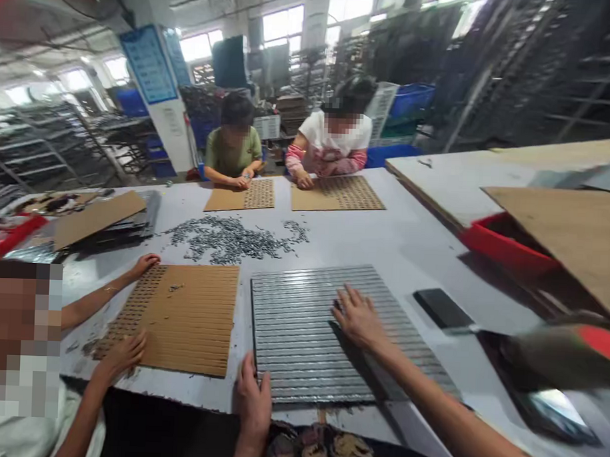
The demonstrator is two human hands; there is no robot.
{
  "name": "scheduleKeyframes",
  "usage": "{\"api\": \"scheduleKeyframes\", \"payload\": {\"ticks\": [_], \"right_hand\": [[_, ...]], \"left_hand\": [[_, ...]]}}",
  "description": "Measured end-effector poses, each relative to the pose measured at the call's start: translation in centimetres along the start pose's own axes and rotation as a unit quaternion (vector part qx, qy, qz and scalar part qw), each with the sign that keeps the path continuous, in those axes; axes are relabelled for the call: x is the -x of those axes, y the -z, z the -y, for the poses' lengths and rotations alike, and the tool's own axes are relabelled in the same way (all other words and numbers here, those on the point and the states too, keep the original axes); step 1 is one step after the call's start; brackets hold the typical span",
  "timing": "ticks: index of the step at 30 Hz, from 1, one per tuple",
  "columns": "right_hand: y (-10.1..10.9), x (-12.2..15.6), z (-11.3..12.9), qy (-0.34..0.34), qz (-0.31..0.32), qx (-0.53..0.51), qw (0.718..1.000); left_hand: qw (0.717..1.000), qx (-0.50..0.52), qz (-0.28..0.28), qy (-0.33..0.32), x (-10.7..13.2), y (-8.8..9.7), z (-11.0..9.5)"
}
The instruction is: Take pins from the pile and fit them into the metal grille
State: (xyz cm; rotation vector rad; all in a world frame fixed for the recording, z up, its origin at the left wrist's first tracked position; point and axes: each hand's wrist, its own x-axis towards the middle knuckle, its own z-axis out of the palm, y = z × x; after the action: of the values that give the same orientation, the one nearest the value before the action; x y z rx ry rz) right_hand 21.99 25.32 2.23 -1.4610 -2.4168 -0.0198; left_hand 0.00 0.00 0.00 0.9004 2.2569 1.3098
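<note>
Right hand (358,318) lies flat on the grey tray (331,336), fingers (343,300) spread and reaching toward its middle, tips touching the ridges, pinching nothing. A small dark bit sits just at the fingertips; too small to tell what it is. Left hand (253,403) rests on the tray's near edge at the left corner, fingers together and curled lightly over the rim, holding the edge rather than gripping anything loose.

The tray is ribbed, silvery, and lies square on the grey tabletop (409,245) right in front of the person. Just beside it on the left lies a brown board (192,318), with rows of holes along its left part. A neighbour's two hands work that board: one hand (144,263) at its far corner, one hand (123,355) on its near edge.

Beyond both, a loose heap of small dark parts (229,239) is scattered across the middle of the tabletop. Across it, two people sit with their hands on two more perforated boards (336,193), side by side.

Right of the tray lies a flat black block (442,308), apart from it. Further right, a red bin (504,249) sits under a slanted board. On the far left, a stack of dark sheets (115,225) topped with cardboard.
</note>
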Motion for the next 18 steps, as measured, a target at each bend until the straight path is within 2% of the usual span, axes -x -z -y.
{"api": "scheduleKeyframes", "payload": {"ticks": [2,3,5,8,12,15,18], "right_hand": [[-0.6,1.1,1.2,0.000,0.054,0.013,0.998],[-0.8,1.3,1.6,0.007,0.069,0.012,0.998],[-0.8,1.4,1.8,0.014,0.080,0.006,0.997],[-0.2,0.9,2.0,0.015,0.078,-0.011,0.997],[1.4,1.4,1.7,-0.008,0.053,-0.088,0.995],[3.4,5.6,0.0,-0.014,-0.001,-0.222,0.975],[5.5,14.2,-2.4,-0.051,-0.046,-0.314,0.947]], "left_hand": [[0.991,-0.065,-0.054,-0.106,0.2,0.2,-0.9],[0.982,-0.096,-0.061,-0.152,0.1,0.2,-1.5],[0.964,-0.146,-0.029,-0.220,-0.4,-0.3,-2.9],[0.941,-0.208,0.049,-0.262,-1.4,-2.5,-4.5],[0.918,-0.263,0.116,-0.274,-2.6,-5.4,-4.8],[0.903,-0.288,0.115,-0.297,-3.0,-5.8,-4.2],[0.886,-0.325,0.102,-0.316,-3.1,-5.5,-3.9]]}}
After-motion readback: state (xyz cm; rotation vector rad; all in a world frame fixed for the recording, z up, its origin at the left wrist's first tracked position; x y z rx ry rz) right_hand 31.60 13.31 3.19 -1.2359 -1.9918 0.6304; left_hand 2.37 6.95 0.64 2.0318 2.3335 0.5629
